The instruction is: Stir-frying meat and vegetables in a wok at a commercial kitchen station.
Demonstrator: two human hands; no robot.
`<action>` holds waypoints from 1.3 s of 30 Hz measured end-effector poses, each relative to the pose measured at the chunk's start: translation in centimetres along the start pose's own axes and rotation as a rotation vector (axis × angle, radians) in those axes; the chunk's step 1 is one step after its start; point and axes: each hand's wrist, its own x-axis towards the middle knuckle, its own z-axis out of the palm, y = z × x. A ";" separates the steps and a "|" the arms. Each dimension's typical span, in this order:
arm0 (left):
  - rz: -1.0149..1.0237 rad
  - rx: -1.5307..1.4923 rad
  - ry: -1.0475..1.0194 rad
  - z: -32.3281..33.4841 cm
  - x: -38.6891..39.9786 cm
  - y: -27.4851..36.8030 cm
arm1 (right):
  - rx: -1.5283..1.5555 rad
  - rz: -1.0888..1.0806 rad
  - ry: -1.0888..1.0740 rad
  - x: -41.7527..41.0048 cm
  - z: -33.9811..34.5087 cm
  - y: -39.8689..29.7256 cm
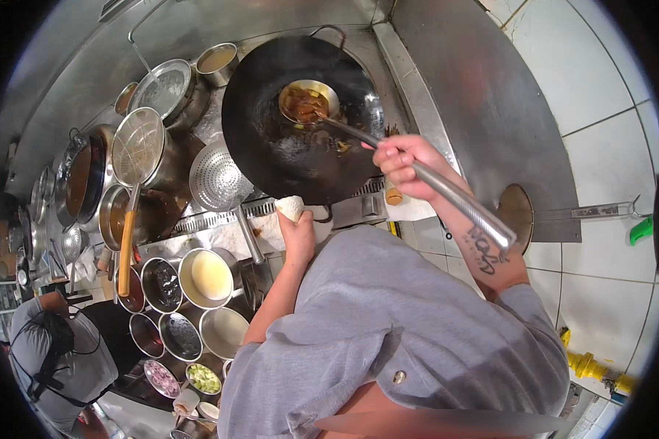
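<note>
A long-handled metal ladle (456, 203) is gripped in my right hand (409, 164). Its bowl, inside the large black wok (252, 88), holds brown, saucy food (305, 104). Bits of food and an oily sheen show on the wok's surface below the bowl. At the wok's near rim my left hand (299, 238) clasps a folded white cloth (290, 207). Whether the cloth wraps part of the rim or a handle is hidden; a dark loop handle (325, 214) shows just right of that hand.
Left of the wok are a perforated skimmer (219, 175), a wood-handled mesh strainer (138, 145) and a pot (217, 58). Several sauce containers (206, 277) stand nearer me, beside chopped green vegetables (204, 378). Another person (68, 351) is at far left. A steel wall (483, 99) bounds the right.
</note>
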 end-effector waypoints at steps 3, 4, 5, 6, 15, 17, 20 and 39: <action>-0.285 -0.319 -0.046 0.4 -0.2 0.1 | 0.112 -0.008 -0.050 0.6 0.0 -0.3; -0.414 -0.487 -0.070 0.5 -0.2 0.6 | 0.106 -0.005 -0.098 0.4 -0.1 -0.5; -0.415 -0.489 -0.066 0.6 0.0 1.1 | 0.099 0.000 -0.145 0.1 -0.1 -0.7; -0.457 -0.528 -0.067 0.5 0.0 1.8 | 0.078 -0.015 -0.113 -0.6 0.3 -0.9; -0.154 -0.160 0.013 -0.9 0.9 3.4 | -0.383 0.053 0.376 -5.6 0.6 -2.5; 0.104 0.043 0.049 -1.1 0.7 2.7 | -0.496 0.073 0.485 -4.9 0.9 -1.4; 0.205 0.275 0.069 -1.4 -0.3 1.9 | -0.642 0.143 0.451 -3.6 2.1 0.3; -0.544 -0.685 -0.227 1.9 5.8 3.2 | -0.092 -0.002 -0.087 -2.9 5.6 1.7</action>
